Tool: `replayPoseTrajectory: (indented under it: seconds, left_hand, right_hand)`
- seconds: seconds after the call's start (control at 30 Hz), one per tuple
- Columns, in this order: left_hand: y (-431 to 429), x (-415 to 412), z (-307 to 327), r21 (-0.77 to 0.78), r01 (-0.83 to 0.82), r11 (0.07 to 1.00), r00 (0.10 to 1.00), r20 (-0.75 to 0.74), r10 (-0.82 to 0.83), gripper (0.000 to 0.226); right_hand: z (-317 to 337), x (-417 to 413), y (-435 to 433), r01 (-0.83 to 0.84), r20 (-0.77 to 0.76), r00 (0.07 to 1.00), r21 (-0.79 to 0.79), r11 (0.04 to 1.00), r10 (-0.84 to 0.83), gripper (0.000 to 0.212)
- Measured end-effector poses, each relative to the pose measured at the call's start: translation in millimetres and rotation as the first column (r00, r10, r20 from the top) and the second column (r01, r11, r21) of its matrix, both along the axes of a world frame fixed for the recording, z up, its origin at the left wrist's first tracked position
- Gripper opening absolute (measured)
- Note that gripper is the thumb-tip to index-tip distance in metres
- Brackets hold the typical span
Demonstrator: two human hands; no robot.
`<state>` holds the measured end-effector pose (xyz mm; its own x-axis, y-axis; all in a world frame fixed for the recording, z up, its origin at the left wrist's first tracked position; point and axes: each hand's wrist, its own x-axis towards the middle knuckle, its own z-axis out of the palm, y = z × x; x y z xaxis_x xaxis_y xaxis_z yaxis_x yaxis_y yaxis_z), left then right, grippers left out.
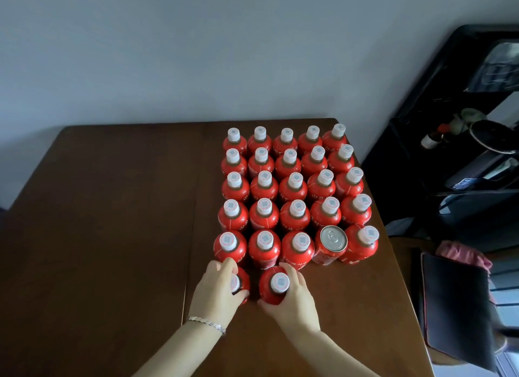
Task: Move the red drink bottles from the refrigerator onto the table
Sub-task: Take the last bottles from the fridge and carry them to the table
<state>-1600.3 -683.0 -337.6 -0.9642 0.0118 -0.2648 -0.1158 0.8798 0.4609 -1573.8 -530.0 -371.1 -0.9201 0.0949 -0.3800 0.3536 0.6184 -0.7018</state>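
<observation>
A: What stands on the dark brown wooden table [112,236]?

B: A block of small red plastic drink bottles with white screw caps [289,194], all upright and packed shoulder to shoulder on the right half of the tabletop. They form five rows of five, running from the far edge by the grey wall [196,53] toward the person. One place in the nearest full row, second from the right, holds a red drink can with a silver pull-tab top [331,244] in place of a bottle.

A: And the hands?

B: Both are at the near end of the block, starting a sixth row. The left hand [217,289], with a thin silver chain bracelet [207,324] on the wrist, is curled over the nearest left red bottle [243,281], fingers wrapped across its cap and shoulder so most of it is hidden. The right hand [295,298] cups the nearest right red bottle [273,288] from the right side, thumb below and fingers along its far flank; its white cap shows clearly.

A: Are those two bottles on the table?

B: They sit upright just in front of the two leftmost bottles of the fifth row, near each other with a narrow gap between. I cannot tell whether their bases fully rest on the wood.

A: Anything beside the table?

B: A black shelf unit [438,140] stands to the right, and a black chair back [452,301] lower down.
</observation>
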Motion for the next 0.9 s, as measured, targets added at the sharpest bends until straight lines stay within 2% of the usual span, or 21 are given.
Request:
replayPoseTrajectory:
  seconds: [0.1,0.17,0.23,0.27,0.33,0.4,0.47,0.57,0.7,0.8,0.83,0.9]
  left_hand:
    - [-10,3,-7,0.167,-0.136,0.976,0.991,0.031,0.133,0.045]
    - [-17,8,-14,0.193,-0.203,0.96,0.979,0.043,0.198,0.049]
    - [-24,11,-22,0.174,-0.293,0.94,0.954,0.121,0.275,0.062]
    - [-27,11,-24,0.241,-0.352,0.905,0.93,0.197,0.31,0.068]
    - [-29,9,-25,0.407,-0.428,0.807,0.888,0.357,0.29,0.084]
    - [-27,7,-29,0.49,-0.38,0.785,0.902,0.384,0.198,0.098]
    - [-23,4,-34,0.507,-0.349,0.788,0.914,0.371,0.166,0.101]
    - [-20,3,-37,0.534,-0.393,0.748,0.901,0.387,0.197,0.109]
    - [-20,6,-38,0.538,-0.462,0.705,0.866,0.446,0.227,0.097]
    - [-19,3,-24,0.464,-0.573,0.676,0.769,0.59,0.247,0.107]
    - [-16,2,-20,0.401,-0.568,0.719,0.76,0.59,0.271,0.112]
    - [-12,7,-8,0.279,-0.516,0.81,0.792,0.516,0.327,0.109]
  right_hand:
    - [-5,2,-13,-0.005,0.038,0.999,-0.013,1.0,0.006,0.084]
    - [-6,3,-21,0.052,0.116,0.992,-0.014,0.999,-0.05,0.091]
    - [-6,2,-27,0.097,0.182,0.979,-0.007,0.995,-0.094,0.095]
    - [-6,1,-29,0.112,0.192,0.975,-0.011,0.994,-0.108,0.095]
    - [-5,-2,-32,0.138,0.196,0.972,-0.039,0.99,-0.128,0.096]
    - [-5,-4,-34,0.153,0.199,0.97,-0.06,0.986,-0.138,0.096]
    - [-5,-4,-33,0.151,0.212,0.968,-0.062,0.987,-0.135,0.095]
    - [-3,-4,-28,0.082,0.219,0.973,-0.021,0.996,-0.075,0.097]
    - [-3,-6,-25,0.019,0.26,0.965,0.068,0.998,-0.036,0.096]
    - [1,-11,-16,-0.156,0.395,0.916,0.192,0.969,0.069,0.081]
    - [8,-14,-11,-0.246,0.438,0.891,0.234,0.941,0.124,0.069]
    - [27,-18,2,-0.453,0.49,0.827,0.289,0.843,0.277,0.017]
